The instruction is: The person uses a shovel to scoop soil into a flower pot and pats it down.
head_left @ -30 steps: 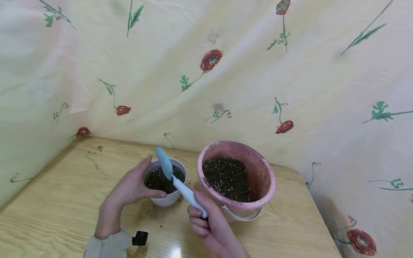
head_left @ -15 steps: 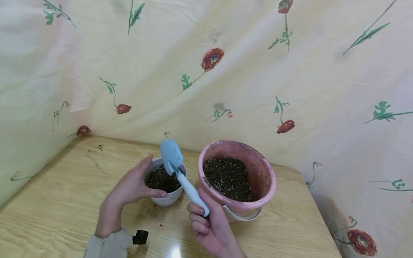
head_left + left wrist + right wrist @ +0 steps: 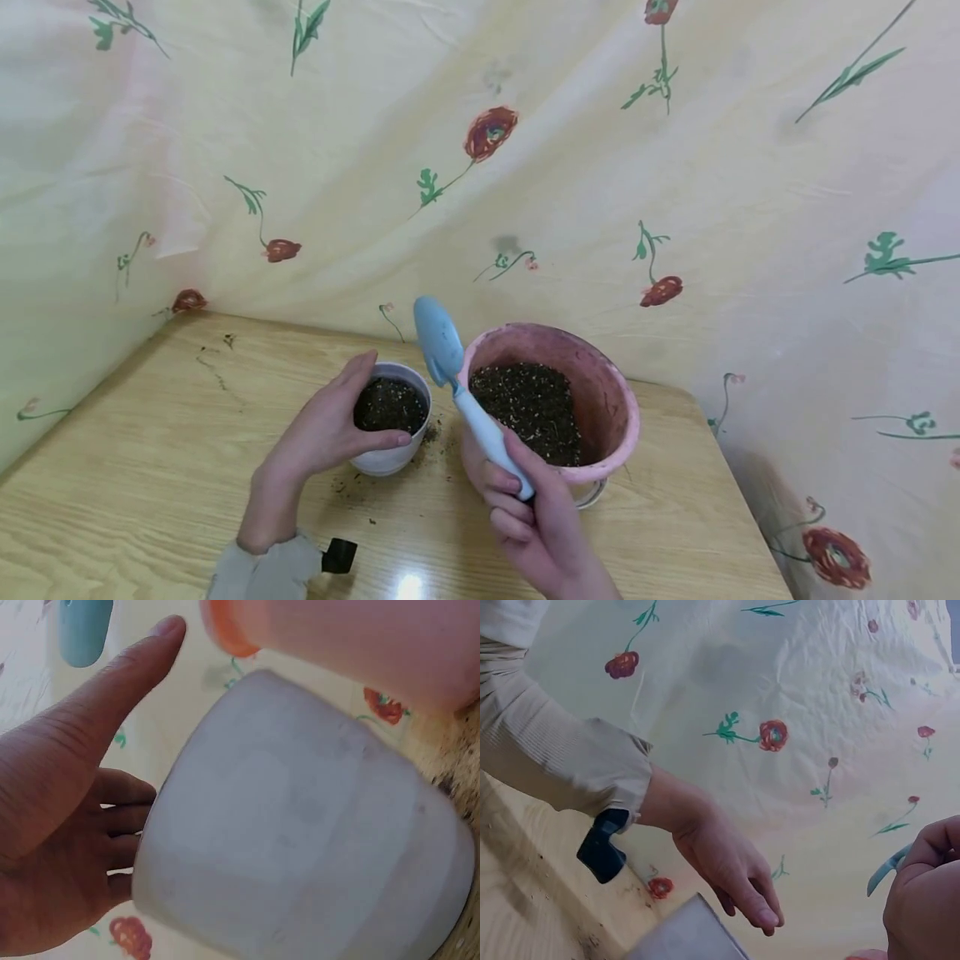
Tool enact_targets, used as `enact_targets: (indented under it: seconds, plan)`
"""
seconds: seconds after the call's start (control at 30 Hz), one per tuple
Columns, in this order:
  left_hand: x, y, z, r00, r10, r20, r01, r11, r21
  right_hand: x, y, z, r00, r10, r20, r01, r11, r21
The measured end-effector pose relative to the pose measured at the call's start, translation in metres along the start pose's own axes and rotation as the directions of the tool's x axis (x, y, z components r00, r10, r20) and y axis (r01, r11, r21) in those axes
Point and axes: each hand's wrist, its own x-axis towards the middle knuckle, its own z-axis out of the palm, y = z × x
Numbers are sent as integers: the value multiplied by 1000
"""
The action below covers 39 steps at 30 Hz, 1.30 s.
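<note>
The right hand [image 3: 528,517] has its grip closed round the pale blue handle of a trowel [image 3: 480,429], the thumb lying along it and the fingers curled beneath. Nearest on the other side, a light sleeve [image 3: 262,573] with a black piece [image 3: 339,556] jutting from it covers the left wrist. The left hand [image 3: 318,433] has its grip spread, thumb and fingers well apart, at the near-left side of a white pot [image 3: 384,460]; in the left wrist view the thumb stands straight and the fingertips reach behind the pot's edge. Whether they press on it, I cannot tell.

The pot stands on the wooden bench [image 3: 150,467], dark soil [image 3: 390,406] inside it below the rim, and soil crumbs [image 3: 431,433] lie scattered round its base. The trowel slants up and away to the left, its blue blade raised clear of the soil, seen between the pot and a pink bucket [image 3: 632,417]. The bucket stands just to the right of the pot, larger, with dark, pale-flecked potting mix [image 3: 528,408] inside and a carrying handle [image 3: 592,496] hanging at its front. Behind the bench hangs a cream cloth [image 3: 375,167] printed with red flowers and green stems.
</note>
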Motion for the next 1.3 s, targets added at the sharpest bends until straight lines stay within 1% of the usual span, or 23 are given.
enact_targets:
  seconds: [0.13, 0.2, 0.3, 0.37, 0.4, 0.43, 0.47, 0.5, 0.53, 0.6, 0.67, 0.77, 0.8, 0.87, 0.93, 0.97, 1.0, 1.03, 1.07, 1.17, 1.23, 1.27, 1.3]
  plan:
    - [3, 9, 6, 999, 41, -24, -42, 999, -10, -10, -11, 4, 999, -41, -4, 40, 995, -87]
    - [4, 14, 9, 997, 61, -37, -63, 998, -30, -14, -19, 5, 998, -61, -17, 58, 987, -147]
    - [6, 21, 15, 994, 96, -56, -99, 992, -72, -22, -33, 4, 993, -98, -63, 79, 965, -248]
    - [7, 27, 19, 991, 119, -67, -125, 988, -93, -28, -45, 3, 984, -131, -119, 84, 937, -340]
    - [8, 29, 22, 989, 129, -73, -136, 986, -101, -31, -50, 3, 977, -153, -147, 84, 915, -394]
    - [9, 32, 24, 988, 136, -79, -144, 983, -110, -34, -55, 2, 969, -177, -173, 80, 886, -457]
    - [9, 35, 26, 987, 139, -84, -149, 982, -120, -37, -61, 2, 960, -203, -194, 74, 850, -521]
    - [10, 38, 29, 986, 140, -89, -151, 980, -130, -40, -65, 1, 949, -233, -211, 68, 806, -588]
    - [10, 40, 31, 986, 140, -94, -152, 979, -139, -42, -70, 1, 940, -261, -221, 57, 756, -652]
    - [11, 45, 36, 986, 132, -98, -147, 976, -160, -46, -77, 1, 917, -319, -239, 24, 643, -766]
    - [12, 49, 40, 988, 123, -96, -138, 974, -182, -48, -84, 2, 896, -369, -246, -25, 512, -859]
    - [12, 54, 46, 990, 109, -83, -125, 970, -207, -51, -91, 6, 868, -424, -261, -130, 313, -941]
    - [12, 55, 49, 991, 111, -79, -125, 969, -214, -52, -94, 7, 864, -435, -252, -159, 239, -958]
    - [12, 57, 52, 993, 100, -67, -113, 967, -229, -52, -98, 7, 868, -446, -217, -196, 94, -976]
    - [13, 59, 56, 993, 101, -61, -112, 963, -244, -53, -103, 6, 881, -443, -165, -203, -40, -978]
    - [13, 60, 58, 993, 99, -58, -111, 962, -251, -53, -105, 4, 891, -432, -141, -202, -97, -975]
    - [13, 61, 59, 994, 96, -53, -107, 959, -262, -53, -108, 3, 898, -421, -127, -204, -144, -968]
    - [13, 62, 61, 994, 96, -52, -107, 957, -269, -53, -110, 1, 906, -407, -115, -205, -183, -961]
    - [13, 63, 62, 994, 100, -53, -110, 954, -280, -53, -113, 0, 912, -397, -101, -206, -232, -951]
    - [14, 64, 65, 992, 112, -57, -124, 947, -296, -54, -121, -5, 923, -374, -96, -233, -341, -910]
    - [15, 64, 66, 991, 121, -60, -134, 946, -297, -54, -126, -7, 927, -363, -97, -251, -406, -879]
    - [15, 64, 67, 991, 119, -58, -130, 946, -297, -54, -128, -8, 929, -357, -98, -256, -430, -866]
    - [15, 64, 67, 992, 117, -55, -128, 947, -293, -53, -131, -9, 931, -351, -99, -259, -446, -857]
